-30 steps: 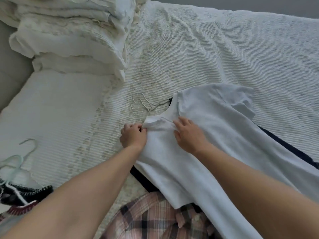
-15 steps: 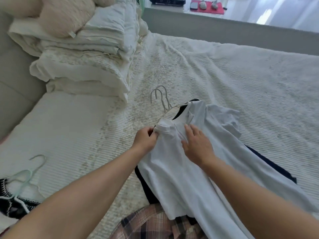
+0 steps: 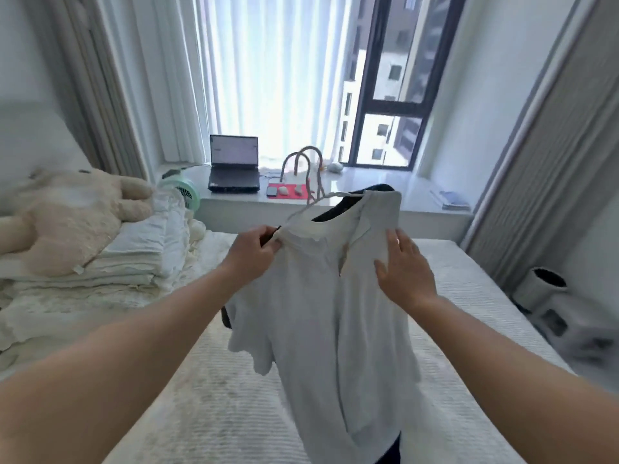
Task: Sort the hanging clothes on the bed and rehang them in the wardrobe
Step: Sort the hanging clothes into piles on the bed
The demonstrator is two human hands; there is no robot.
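The white T-shirt, hung with a dark garment on two hangers, is held above the bed, its left shoulder edge pinched by the left hand, the spread right hand laid flat against its right side.

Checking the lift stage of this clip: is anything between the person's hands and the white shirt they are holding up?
Nothing visible. The left hand pinches the white shirt at its shoulder, and the right hand lies flat against the other shoulder. A dark garment hangs behind the shirt. The wardrobe is out of view.
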